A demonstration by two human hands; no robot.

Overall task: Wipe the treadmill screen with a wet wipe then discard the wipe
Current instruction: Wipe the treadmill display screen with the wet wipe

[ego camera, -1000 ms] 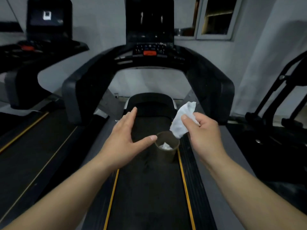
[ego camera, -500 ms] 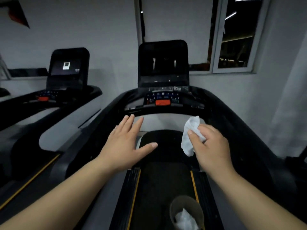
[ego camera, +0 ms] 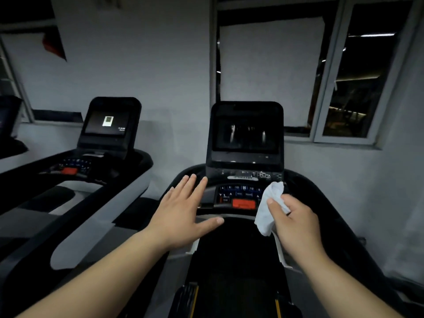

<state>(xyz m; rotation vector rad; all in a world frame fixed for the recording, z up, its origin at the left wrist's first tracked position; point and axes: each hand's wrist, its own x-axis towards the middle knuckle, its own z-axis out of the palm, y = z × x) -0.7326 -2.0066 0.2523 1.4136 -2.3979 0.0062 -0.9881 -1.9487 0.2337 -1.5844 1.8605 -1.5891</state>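
Note:
The treadmill's dark screen point(ego camera: 245, 136) stands upright straight ahead, above a button panel with a red key point(ego camera: 243, 203). My right hand point(ego camera: 296, 220) grips a crumpled white wet wipe point(ego camera: 267, 208) between thumb and fingers, held in front of the panel's right side, well below the screen. My left hand point(ego camera: 183, 212) is open, fingers spread, hovering over the left end of the console bar and touching nothing that I can tell.
A second treadmill point(ego camera: 107, 125) with a lit screen stands to the left. Black handrails point(ego camera: 332, 203) curve down both sides of my treadmill. A window point(ego camera: 358, 88) sits in the white wall at the back right. The belt point(ego camera: 234, 290) runs below my arms.
The view has tilted upward, so the screen now sits in the middle and the cup on the belt has left the frame. Both hands have risen toward the console, the wipe still held.

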